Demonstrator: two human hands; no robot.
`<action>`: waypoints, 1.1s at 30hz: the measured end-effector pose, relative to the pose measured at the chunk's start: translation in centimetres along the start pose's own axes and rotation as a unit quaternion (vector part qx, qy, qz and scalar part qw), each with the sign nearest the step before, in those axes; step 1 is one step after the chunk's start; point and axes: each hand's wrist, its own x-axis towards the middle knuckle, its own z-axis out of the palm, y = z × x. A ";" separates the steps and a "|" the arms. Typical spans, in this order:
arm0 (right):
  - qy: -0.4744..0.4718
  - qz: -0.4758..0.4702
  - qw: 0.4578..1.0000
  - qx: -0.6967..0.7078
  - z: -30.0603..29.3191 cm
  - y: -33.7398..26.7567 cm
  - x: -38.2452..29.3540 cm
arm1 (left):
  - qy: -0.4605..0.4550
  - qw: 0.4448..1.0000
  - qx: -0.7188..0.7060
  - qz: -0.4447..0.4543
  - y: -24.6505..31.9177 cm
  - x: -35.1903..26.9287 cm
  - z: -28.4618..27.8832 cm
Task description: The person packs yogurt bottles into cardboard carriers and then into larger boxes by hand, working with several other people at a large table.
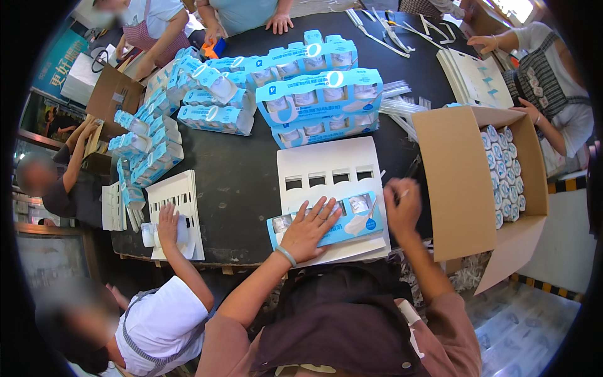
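My left hand (313,228) presses flat on a blue yoghurt multipack sleeve (362,225), fingers spread. The sleeve lies tilted on a stack of white die-cut cardboard blanks (325,162), and small cups show through its windows. My right hand (403,202) is raised just right of the stack, fingers curled near a small pale thing; blur hides whether it is gripped. Beyond the stack stand two piled blue multipacks (320,101). Clear plastic strips (400,101) lie to their right.
An open cardboard carton (457,188) holding many cups stands at the right. More blue multipacks (214,118) are piled at the left and back. A co-worker's hand (168,226) rests over cups at the left. Other people stand around the black table (226,188).
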 end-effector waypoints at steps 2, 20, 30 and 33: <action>0.066 0.068 0.990 -0.101 1.1 4.8 2.0 | -0.004 1.000 0.007 0.017 0.3 0.3 -0.1; -0.194 0.052 0.979 0.043 -7.0 1.5 -7.8 | -0.017 1.000 -0.005 0.009 0.3 0.2 -0.5; -0.176 0.041 0.983 0.010 -6.3 1.0 -6.8 | -0.014 1.000 -0.009 0.012 0.2 0.2 -0.3; -0.179 0.031 0.983 -0.013 -6.2 1.0 -6.6 | -0.011 1.000 -0.008 0.011 0.2 0.2 -0.3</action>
